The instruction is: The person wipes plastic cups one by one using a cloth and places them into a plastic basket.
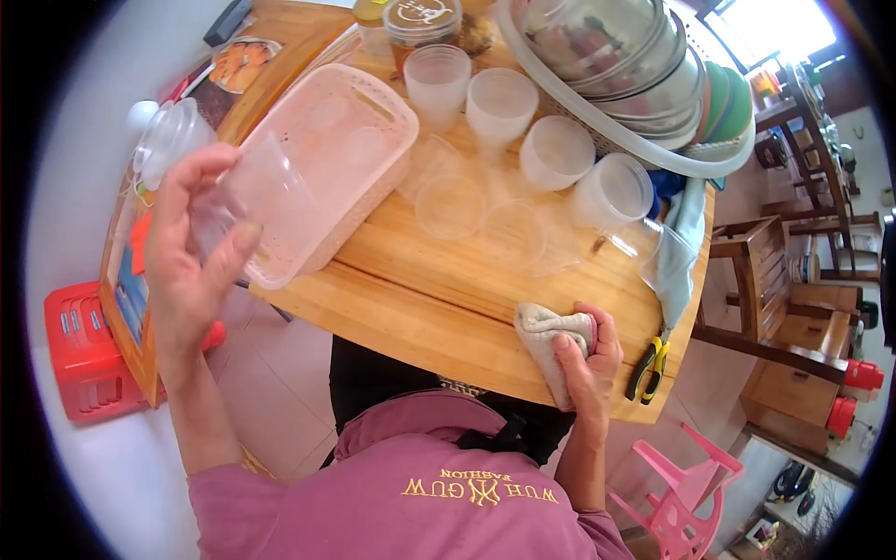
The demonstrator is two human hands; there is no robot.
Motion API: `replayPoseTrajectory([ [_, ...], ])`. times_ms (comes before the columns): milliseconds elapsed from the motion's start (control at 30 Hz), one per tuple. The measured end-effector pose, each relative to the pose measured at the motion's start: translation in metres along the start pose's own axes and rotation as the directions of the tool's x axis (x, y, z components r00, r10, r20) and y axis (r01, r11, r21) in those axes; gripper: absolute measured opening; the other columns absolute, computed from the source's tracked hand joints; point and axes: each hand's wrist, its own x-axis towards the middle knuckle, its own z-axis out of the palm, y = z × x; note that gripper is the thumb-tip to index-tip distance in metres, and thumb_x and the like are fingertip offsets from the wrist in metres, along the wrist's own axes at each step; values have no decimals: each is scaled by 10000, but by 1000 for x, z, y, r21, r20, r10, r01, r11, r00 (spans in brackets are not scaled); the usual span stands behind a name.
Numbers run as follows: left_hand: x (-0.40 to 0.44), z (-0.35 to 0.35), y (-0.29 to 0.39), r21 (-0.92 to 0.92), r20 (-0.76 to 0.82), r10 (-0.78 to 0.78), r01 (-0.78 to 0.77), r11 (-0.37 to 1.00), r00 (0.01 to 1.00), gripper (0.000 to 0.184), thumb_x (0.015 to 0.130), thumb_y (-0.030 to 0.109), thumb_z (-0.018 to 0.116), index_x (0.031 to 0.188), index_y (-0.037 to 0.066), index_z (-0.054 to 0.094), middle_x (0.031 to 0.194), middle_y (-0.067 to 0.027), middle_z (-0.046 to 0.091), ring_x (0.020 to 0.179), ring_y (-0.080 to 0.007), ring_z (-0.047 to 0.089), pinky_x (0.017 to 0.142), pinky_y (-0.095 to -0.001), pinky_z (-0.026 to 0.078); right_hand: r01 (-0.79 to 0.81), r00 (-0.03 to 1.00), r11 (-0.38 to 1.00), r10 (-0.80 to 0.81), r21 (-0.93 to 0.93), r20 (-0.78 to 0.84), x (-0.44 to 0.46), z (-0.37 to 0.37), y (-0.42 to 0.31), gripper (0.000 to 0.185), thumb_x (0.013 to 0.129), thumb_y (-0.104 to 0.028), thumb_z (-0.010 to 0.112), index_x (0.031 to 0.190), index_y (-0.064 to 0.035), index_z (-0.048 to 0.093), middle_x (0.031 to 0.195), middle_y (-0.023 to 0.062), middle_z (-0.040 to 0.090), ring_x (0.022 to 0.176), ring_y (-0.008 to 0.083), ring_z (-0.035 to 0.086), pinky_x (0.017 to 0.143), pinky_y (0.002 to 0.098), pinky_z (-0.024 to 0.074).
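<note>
My left hand (191, 233) is wrapped round a clear plastic container (266, 191), held over the near left side of a pale pink basket (322, 140). At the table's front edge, my right hand (590, 359) grips a folded beige cloth (546, 345). Several translucent plastic cups (502, 105) stand in a curved row right of the basket. Closer to me, clear lids or cups (451, 205) lie on the wooden table (401, 271). Yellow and black pliers (647, 369) rest to the right of my right hand.
A large white basket (635, 154) of stacked bowls (644, 84) occupies the far right. A light blue cloth (681, 261) hangs along the right edge. Jars (422, 23) stand at the back. A pink plastic stool (681, 485) is on the floor at right.
</note>
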Motion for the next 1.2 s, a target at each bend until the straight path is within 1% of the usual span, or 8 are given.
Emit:
replayPoseTrajectory([
  [133,17,-5,-15,37,49,-88,86,996,995,428,805,143,728,1186,39,564,1170,-15,563,969,-122,550,786,-247,448,-12,1000,1000,12,15,-16,0,2,-2,403,793,-118,742,1147,-7,584,876,52,624,820,132,587,744,281,497],
  [300,20,12,-33,295,200,46,-105,950,979,474,751,184,799,1144,27,584,1105,-119,607,929,-246,607,758,-330,506,-33,999,997,34,68,-18,-1,4,-1,400,794,-107,735,1149,-6,580,888,53,621,820,134,582,744,277,496],
  [400,20,17,-32,404,298,-99,-31,914,949,479,740,203,802,1137,35,592,1110,-124,606,933,-286,612,767,-353,507,-51,999,996,52,76,-15,-1,4,-3,395,798,-99,724,1152,-5,576,899,52,615,827,131,577,749,275,494],
  [467,19,24,-43,398,282,93,-205,894,955,440,749,209,790,1107,39,596,1097,-125,606,897,-315,611,748,-373,502,-57,998,996,58,73,-7,-1,4,-3,392,801,-95,718,1154,-5,574,906,51,611,832,129,575,751,274,494],
  [600,23,34,-55,368,313,30,-150,917,949,376,761,205,775,1047,35,600,1077,-112,609,881,-324,616,735,-393,498,-59,998,995,60,83,-11,-1,5,-5,388,800,-93,710,1153,-4,574,914,51,605,836,126,571,754,272,492],
  [700,21,37,-62,351,293,131,-234,907,947,350,753,125,772,1037,18,599,1063,-98,606,709,-207,561,620,-313,478,-61,998,994,63,87,-19,-2,4,-3,394,796,-102,711,1153,-4,575,914,48,603,835,126,568,753,271,491],
  [967,5,8,-46,487,224,-221,87,869,949,326,812,251,725,1029,43,599,907,-130,636,816,-327,638,691,-398,507,-57,998,993,60,100,-22,-1,5,-3,400,795,-100,706,1156,6,571,916,40,595,837,119,561,750,262,490],
  [1200,-2,10,-42,551,334,-215,-5,834,918,495,773,266,761,1187,80,564,977,-138,641,868,-336,638,728,-410,508,-64,997,988,68,143,-25,-1,7,-5,387,794,-51,670,1161,11,563,942,43,585,850,119,560,754,256,492],
])
